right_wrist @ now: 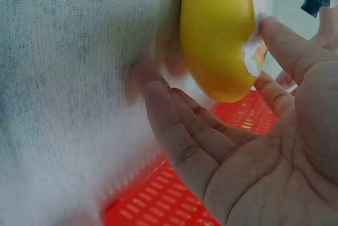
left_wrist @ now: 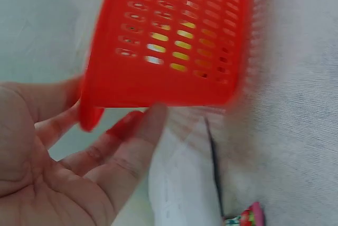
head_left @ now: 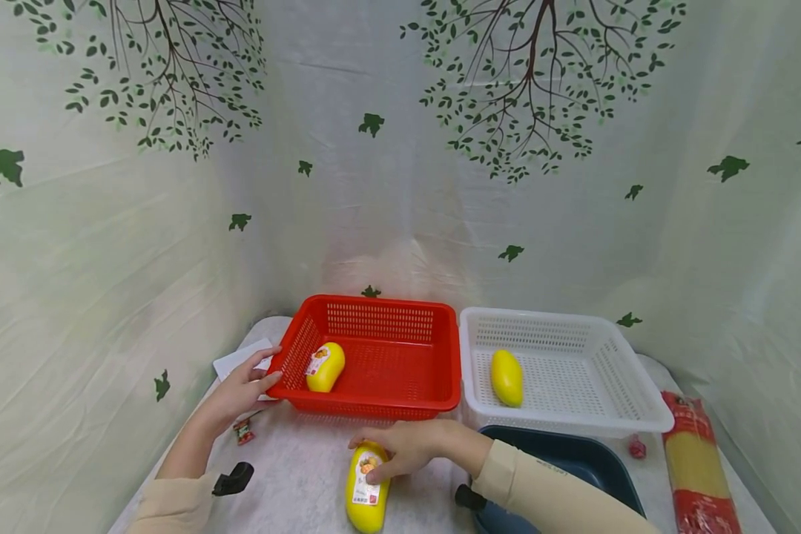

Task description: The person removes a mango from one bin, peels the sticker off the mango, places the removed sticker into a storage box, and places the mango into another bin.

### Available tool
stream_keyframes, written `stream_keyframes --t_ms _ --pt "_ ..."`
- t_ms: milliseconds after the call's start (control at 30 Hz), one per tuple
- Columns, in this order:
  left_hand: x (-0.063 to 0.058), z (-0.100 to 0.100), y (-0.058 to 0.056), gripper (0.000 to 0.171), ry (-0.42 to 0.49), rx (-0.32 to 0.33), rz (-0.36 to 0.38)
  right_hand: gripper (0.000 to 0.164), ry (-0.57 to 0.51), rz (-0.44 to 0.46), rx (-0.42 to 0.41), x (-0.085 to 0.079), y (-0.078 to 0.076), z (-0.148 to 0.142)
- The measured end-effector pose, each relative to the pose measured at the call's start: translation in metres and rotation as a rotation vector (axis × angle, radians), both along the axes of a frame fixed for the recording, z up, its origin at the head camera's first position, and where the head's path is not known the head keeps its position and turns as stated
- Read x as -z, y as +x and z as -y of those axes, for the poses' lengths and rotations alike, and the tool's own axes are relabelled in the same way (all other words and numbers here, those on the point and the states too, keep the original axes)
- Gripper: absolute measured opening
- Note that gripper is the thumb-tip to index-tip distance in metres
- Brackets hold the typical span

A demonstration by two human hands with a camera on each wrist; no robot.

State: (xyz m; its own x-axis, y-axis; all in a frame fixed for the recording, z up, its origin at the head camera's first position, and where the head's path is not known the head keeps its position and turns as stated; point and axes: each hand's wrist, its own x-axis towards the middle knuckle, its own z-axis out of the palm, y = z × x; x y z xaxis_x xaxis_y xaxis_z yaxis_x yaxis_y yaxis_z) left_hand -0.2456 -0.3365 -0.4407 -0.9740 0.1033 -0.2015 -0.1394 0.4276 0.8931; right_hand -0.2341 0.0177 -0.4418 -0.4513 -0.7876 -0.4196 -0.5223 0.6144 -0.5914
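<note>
My left hand (head_left: 243, 389) grips the left rim of a red plastic basket (head_left: 367, 406), near its front corner. Inside that basket lies a yellow mango-shaped thing (head_left: 331, 371) with a printed label. In front of the basket, my right hand (head_left: 419, 449) holds another labelled yellow mango-shaped thing (head_left: 359, 512) by its far end. The right wrist view has the thumb (right_wrist: 282, 38) on the label and the other fingers curled around the far side. A third yellow mango-shaped thing (head_left: 507, 378) lies in a white plastic basket (head_left: 567, 424), its label not showing.
A dark blue bin (head_left: 617, 467) stands before the white basket, partly under my right forearm. At the right edge lies a red-and-yellow long packet (head_left: 697, 460), with a small red wrapped piece (head_left: 636, 447) beside it. Another small wrapped piece (head_left: 243, 432) and white paper (head_left: 230, 361) lie at the left.
</note>
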Motion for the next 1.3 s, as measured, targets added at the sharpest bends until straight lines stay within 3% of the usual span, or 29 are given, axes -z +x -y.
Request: stream_keyframes --t_ms 233,567,700,800,1000,1167,1300 --pt "-0.016 0.001 0.017 0.072 -0.092 0.016 -0.066 0.061 -0.015 -0.042 0.041 -0.009 -0.001 -0.008" --pt "-0.029 -0.001 0.055 0.082 -0.267 -0.035 -0.149 0.047 0.000 -0.123 0.037 -0.016 -0.003 -0.014" --pt "-0.031 -0.005 0.067 0.078 -0.308 -0.049 -0.153 0.044 -0.014 -0.180 0.021 -0.013 -0.003 -0.014" --pt "-0.029 -0.009 0.076 0.067 -0.312 -0.022 -0.141 0.043 -0.019 -0.212 0.017 -0.012 -0.001 -0.013" --pt "-0.011 -0.023 0.088 0.060 -0.154 0.124 -0.086 0.041 -0.017 -0.262 0.019 -0.014 0.005 -0.008" --pt "0.019 -0.038 0.086 0.068 -0.026 0.212 0.020 0.038 -0.031 -0.314 0.012 -0.015 0.008 -0.003" --pt "0.038 -0.052 0.083 0.071 -0.002 0.249 0.077 0.036 -0.046 -0.344 0.020 -0.013 0.008 0.000"
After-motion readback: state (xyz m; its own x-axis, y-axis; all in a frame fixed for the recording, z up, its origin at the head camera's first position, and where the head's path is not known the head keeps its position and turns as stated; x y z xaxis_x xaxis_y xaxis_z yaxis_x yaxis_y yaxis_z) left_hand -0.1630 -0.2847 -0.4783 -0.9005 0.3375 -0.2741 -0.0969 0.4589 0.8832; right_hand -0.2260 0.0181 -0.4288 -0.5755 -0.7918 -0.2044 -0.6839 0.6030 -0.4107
